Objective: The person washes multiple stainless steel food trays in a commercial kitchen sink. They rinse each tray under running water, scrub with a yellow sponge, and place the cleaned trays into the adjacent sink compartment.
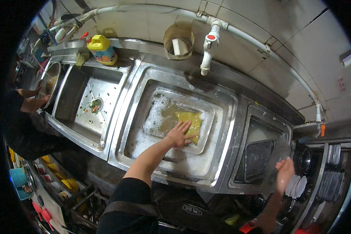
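My left hand (180, 135) presses flat with spread fingers on a yellow cloth (193, 117). The cloth lies on a rectangular metal tray (212, 118) that holds cloudy, sudsy water. This tray rests in the foamy water of the middle stainless steel sink (128, 117). On the right, my right hand (285, 172) is curled at the edge of a flat grey thing (276, 163), too blurred by motion to name. That hand is above the right rim of the right-hand sink (237, 172), where a dark rectangular tray (259, 159) lies.
A co-worker's hands (42, 101) hold a round metal basin (54, 84) at far left. The left sink (58, 99) has food scraps round its drain. A yellow jug (101, 49), a mesh basket (179, 44) and a tap (209, 55) are behind. Stacked plates (296, 187) stand right.
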Tool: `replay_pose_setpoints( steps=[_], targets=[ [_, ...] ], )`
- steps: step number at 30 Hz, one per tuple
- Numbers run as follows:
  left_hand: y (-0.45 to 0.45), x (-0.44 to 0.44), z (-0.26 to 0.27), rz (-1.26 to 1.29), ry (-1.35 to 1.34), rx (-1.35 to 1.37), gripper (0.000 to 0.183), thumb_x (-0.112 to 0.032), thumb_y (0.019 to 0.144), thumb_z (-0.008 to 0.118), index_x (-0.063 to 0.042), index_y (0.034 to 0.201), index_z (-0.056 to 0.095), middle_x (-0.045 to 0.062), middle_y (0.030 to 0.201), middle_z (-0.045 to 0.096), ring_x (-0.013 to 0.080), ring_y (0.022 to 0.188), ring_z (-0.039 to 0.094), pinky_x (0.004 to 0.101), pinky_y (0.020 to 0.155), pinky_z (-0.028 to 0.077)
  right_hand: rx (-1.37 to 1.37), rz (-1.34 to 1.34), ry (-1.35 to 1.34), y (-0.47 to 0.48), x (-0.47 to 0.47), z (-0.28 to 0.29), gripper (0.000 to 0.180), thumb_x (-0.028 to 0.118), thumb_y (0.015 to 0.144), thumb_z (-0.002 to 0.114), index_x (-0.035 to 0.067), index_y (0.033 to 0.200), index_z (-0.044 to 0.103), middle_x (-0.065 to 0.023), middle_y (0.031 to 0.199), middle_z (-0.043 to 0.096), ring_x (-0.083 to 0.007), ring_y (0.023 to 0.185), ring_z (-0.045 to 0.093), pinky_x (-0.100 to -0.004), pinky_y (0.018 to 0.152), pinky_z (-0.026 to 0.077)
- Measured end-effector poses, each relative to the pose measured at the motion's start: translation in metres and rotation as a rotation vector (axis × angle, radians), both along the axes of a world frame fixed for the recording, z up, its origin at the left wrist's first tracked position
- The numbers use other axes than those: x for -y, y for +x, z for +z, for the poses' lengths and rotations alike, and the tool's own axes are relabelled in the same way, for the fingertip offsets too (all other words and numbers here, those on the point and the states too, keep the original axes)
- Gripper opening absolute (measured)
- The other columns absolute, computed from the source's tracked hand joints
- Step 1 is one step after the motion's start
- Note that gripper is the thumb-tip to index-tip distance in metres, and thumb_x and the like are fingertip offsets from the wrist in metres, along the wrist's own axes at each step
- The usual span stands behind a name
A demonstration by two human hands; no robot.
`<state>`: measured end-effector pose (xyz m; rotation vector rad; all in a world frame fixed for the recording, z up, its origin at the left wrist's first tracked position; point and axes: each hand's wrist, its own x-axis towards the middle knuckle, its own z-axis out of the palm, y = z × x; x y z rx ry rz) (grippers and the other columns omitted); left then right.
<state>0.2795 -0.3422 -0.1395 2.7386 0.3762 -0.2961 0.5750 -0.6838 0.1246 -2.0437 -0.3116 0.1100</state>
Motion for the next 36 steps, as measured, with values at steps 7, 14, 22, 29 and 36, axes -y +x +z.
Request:
replay_pose_setpoints(
  steps=[7,14,22,29,36],
  targets=[
    [0.004,-0.029,-0.043,0.978,0.041,0.232,0.068,-0.027,0.085,0.055,-0.014,0.144,0.024,0.022,0.15,0.015,0.037,0.136,0.021,0.0505,0.108,0.023,0.432,0.318,-0.404,-0.075,-0.115,-0.087,0.008,0.005,0.083,0.055,0.001,0.09,0.056,-0.0141,0.086,0.056,-0.0268,0.082,0.057,-0.0369,0.074,0.045],
    [-0.026,-0.08,-0.026,1.546,-0.936,0.897,0.042,-0.032,0.095,0.043,0.001,0.12,0.052,0.016,0.122,0.055,0.0319,0.098,0.06,0.0432,0.085,0.047,0.113,0.479,-0.54,-0.146,-0.212,-0.206,0.034,0.022,0.079,0.068,0.004,0.104,0.053,-0.0152,0.084,0.059,-0.0318,0.08,0.06,-0.0393,0.072,0.047],
    [-0.082,-0.066,0.07,1.39,-1.818,1.343,0.046,0.004,0.079,0.051,-0.001,0.125,0.048,0.012,0.117,0.057,0.0277,0.106,0.056,0.0406,0.095,0.044,-0.128,0.342,-0.366,-0.144,-0.223,-0.22,0.02,0.011,0.072,0.061,0.003,0.07,0.044,-0.0114,0.06,0.049,-0.0292,0.057,0.052,-0.0385,0.056,0.04],
    [-0.084,-0.054,0.083,0.975,-0.922,0.404,0.059,-0.002,0.076,0.049,0.002,0.133,0.038,0.025,0.128,0.047,0.0261,0.122,0.044,0.0366,0.101,0.035,-0.226,0.443,0.006,-0.172,-0.234,-0.152,0.026,0.002,0.068,0.059,0.005,0.067,0.033,-0.0021,0.066,0.039,-0.0128,0.061,0.035,-0.0309,0.055,0.033],
    [-0.037,-0.024,-0.013,0.659,-0.199,-0.117,0.087,-0.065,0.088,0.029,-0.004,0.146,0.01,0.03,0.149,0.004,0.0458,0.138,0.004,0.0564,0.108,0.015,-0.725,0.358,0.235,-0.171,-0.213,-0.154,0.044,-0.012,0.076,0.046,0.01,0.114,0.036,-0.0097,0.135,0.035,-0.0292,0.111,0.054,-0.0358,0.073,0.051]
  ],
)
